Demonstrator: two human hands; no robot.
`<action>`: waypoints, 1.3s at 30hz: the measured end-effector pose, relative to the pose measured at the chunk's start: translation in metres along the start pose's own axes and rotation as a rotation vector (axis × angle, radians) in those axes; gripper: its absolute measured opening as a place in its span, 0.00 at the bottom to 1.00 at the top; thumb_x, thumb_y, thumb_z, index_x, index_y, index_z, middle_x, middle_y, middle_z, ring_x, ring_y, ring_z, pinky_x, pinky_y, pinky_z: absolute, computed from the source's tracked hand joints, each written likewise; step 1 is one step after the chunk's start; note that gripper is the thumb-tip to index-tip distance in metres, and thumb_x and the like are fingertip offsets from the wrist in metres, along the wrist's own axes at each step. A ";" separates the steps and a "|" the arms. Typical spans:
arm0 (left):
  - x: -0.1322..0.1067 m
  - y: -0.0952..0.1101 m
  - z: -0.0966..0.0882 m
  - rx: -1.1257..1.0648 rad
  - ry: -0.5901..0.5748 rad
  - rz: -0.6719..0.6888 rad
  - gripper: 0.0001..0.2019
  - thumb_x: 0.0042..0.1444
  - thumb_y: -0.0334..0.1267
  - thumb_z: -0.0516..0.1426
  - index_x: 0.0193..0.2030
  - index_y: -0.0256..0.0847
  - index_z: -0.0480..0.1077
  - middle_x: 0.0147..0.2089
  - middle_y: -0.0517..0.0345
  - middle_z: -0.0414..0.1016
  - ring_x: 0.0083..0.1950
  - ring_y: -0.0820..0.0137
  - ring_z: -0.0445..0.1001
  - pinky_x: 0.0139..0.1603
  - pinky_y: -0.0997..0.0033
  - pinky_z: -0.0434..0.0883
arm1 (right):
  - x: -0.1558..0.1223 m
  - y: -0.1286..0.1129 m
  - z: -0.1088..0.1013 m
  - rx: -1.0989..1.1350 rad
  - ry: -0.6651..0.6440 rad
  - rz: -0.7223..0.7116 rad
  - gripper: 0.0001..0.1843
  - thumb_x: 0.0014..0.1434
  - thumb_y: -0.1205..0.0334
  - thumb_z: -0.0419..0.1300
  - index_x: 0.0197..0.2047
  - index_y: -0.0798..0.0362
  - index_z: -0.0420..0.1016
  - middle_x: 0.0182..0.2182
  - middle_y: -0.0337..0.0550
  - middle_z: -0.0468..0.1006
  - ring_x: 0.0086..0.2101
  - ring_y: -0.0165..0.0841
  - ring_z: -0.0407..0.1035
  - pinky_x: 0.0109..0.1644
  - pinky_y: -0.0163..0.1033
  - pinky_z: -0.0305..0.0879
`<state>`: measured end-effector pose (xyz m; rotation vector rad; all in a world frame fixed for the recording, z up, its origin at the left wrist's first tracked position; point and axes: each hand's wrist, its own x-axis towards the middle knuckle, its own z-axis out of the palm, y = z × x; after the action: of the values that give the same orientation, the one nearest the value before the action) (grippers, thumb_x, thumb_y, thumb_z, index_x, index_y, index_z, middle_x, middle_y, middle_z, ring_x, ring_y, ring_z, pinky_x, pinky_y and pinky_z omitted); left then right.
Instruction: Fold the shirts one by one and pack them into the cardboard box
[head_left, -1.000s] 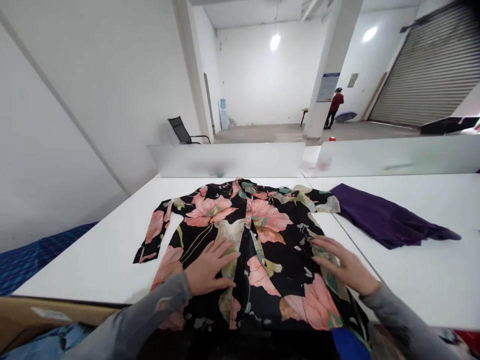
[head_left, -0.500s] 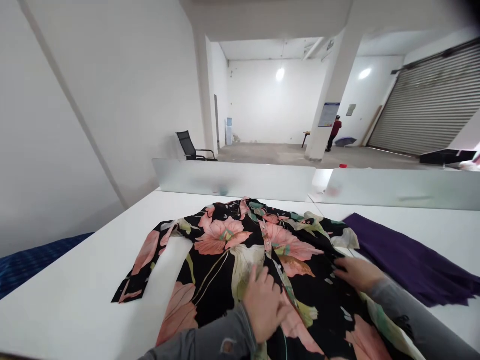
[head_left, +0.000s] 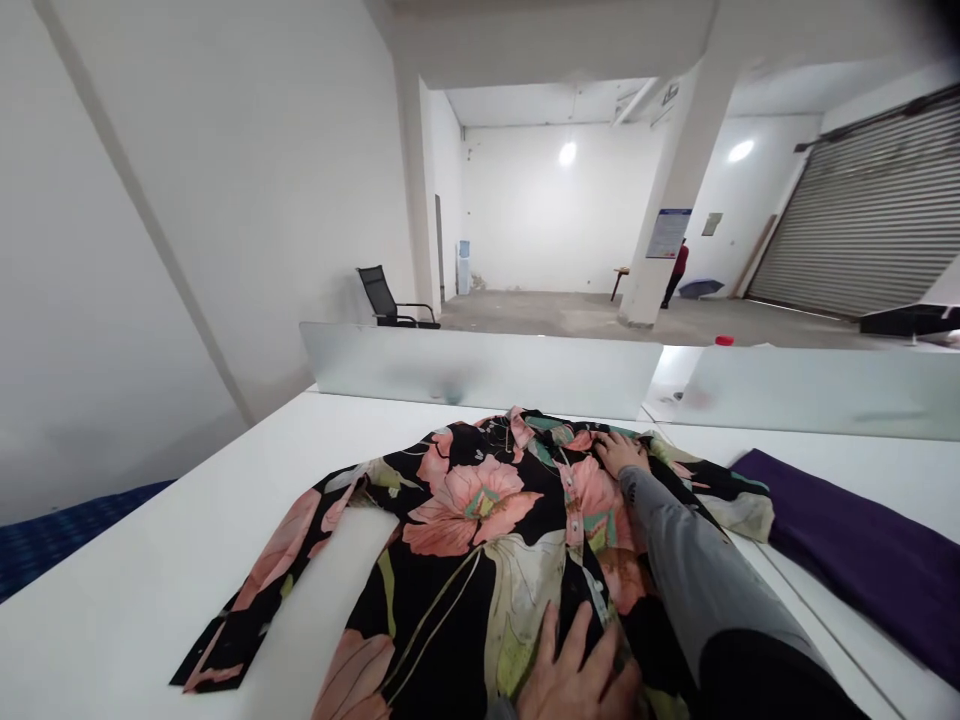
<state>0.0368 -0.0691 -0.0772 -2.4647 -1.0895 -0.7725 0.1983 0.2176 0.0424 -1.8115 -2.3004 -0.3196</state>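
Note:
A black long-sleeved floral shirt [head_left: 469,505] with large pink flowers lies front up on a white table [head_left: 97,640]. Its collar points away from me, and one sleeve stretches out to the left. My left hand [head_left: 581,670] rests with spread fingers on the lower front, beside the button placket. Farther up, my right hand [head_left: 622,455] lies on the shirt near the right shoulder, fingers extended and slightly apart. The right forearm covers much of the shirt's right side. Its lower hem is out of view.
Folded purple cloth [head_left: 862,550] lies on the table at the right, touching the shirt's right cuff. Low frosted dividers [head_left: 480,370] run along the table's far edge. Beyond them stand a black chair [head_left: 379,295] and a pillar [head_left: 660,260], with a person [head_left: 676,275] partly behind it.
My right hand has moved up from the shirt's right side to the shoulder area. My left hand has shifted down and slightly right. The right sleeve now extends farther to the right.

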 end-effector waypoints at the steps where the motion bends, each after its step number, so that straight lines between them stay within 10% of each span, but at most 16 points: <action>1: 0.001 0.001 0.002 0.002 0.007 -0.018 0.18 0.63 0.47 0.52 0.58 0.52 0.68 0.62 0.55 0.69 0.61 0.53 0.68 0.63 0.42 0.63 | 0.005 -0.005 -0.001 -0.012 0.016 0.078 0.22 0.64 0.59 0.43 0.53 0.53 0.72 0.51 0.58 0.71 0.50 0.48 0.64 0.50 0.58 0.59; 4: 0.004 0.004 0.005 0.000 0.030 -0.035 0.17 0.63 0.49 0.52 0.56 0.52 0.70 0.60 0.57 0.71 0.59 0.53 0.70 0.63 0.40 0.62 | 0.008 -0.033 -0.004 -0.028 0.108 0.180 0.23 0.66 0.58 0.41 0.54 0.58 0.70 0.51 0.63 0.69 0.50 0.48 0.63 0.51 0.54 0.57; 10: 0.004 0.007 0.005 0.030 0.065 -0.021 0.16 0.62 0.48 0.53 0.55 0.53 0.69 0.61 0.59 0.70 0.59 0.51 0.70 0.62 0.38 0.61 | 0.001 -0.081 0.010 0.097 0.052 -0.248 0.20 0.67 0.54 0.46 0.56 0.48 0.70 0.55 0.49 0.69 0.53 0.40 0.61 0.55 0.47 0.55; 18: 0.005 0.005 0.008 0.110 0.166 0.010 0.16 0.63 0.51 0.50 0.54 0.54 0.70 0.62 0.62 0.68 0.54 0.52 0.73 0.54 0.42 0.70 | 0.038 -0.085 -0.006 0.071 0.086 0.051 0.23 0.67 0.59 0.43 0.54 0.63 0.70 0.53 0.68 0.68 0.52 0.50 0.62 0.53 0.56 0.56; 24: 0.003 0.009 -0.002 0.080 0.083 -0.052 0.17 0.64 0.49 0.49 0.57 0.57 0.68 0.65 0.64 0.64 0.60 0.52 0.67 0.60 0.39 0.64 | 0.015 -0.167 0.010 0.130 -0.020 -0.375 0.24 0.66 0.51 0.47 0.62 0.47 0.65 0.63 0.48 0.63 0.60 0.44 0.55 0.62 0.54 0.49; 28: 0.005 0.006 -0.020 -0.042 -0.070 -0.061 0.20 0.66 0.47 0.47 0.64 0.58 0.60 0.66 0.63 0.63 0.66 0.50 0.59 0.61 0.35 0.61 | 0.013 -0.199 0.022 0.155 -0.114 -0.397 0.27 0.65 0.47 0.47 0.64 0.43 0.62 0.65 0.45 0.59 0.62 0.45 0.52 0.61 0.60 0.51; 33: 0.011 -0.001 -0.052 -0.260 -0.253 -0.051 0.31 0.62 0.59 0.44 0.68 0.48 0.54 0.71 0.53 0.53 0.69 0.44 0.52 0.62 0.28 0.54 | -0.005 -0.160 0.007 0.136 -0.096 -0.323 0.27 0.63 0.49 0.49 0.63 0.46 0.62 0.65 0.48 0.58 0.62 0.45 0.53 0.60 0.62 0.52; 39: 0.016 -0.003 -0.080 -0.420 -0.324 -0.110 0.34 0.62 0.61 0.42 0.68 0.43 0.54 0.72 0.49 0.51 0.71 0.45 0.47 0.65 0.27 0.44 | -0.048 -0.013 -0.006 0.011 -0.070 0.166 0.29 0.64 0.44 0.45 0.63 0.45 0.63 0.65 0.50 0.57 0.62 0.50 0.51 0.59 0.69 0.49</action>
<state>0.0155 -0.0980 -0.0039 -2.9843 -1.2939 -0.7084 0.1964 0.1686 0.0336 -2.0229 -2.1721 -0.2198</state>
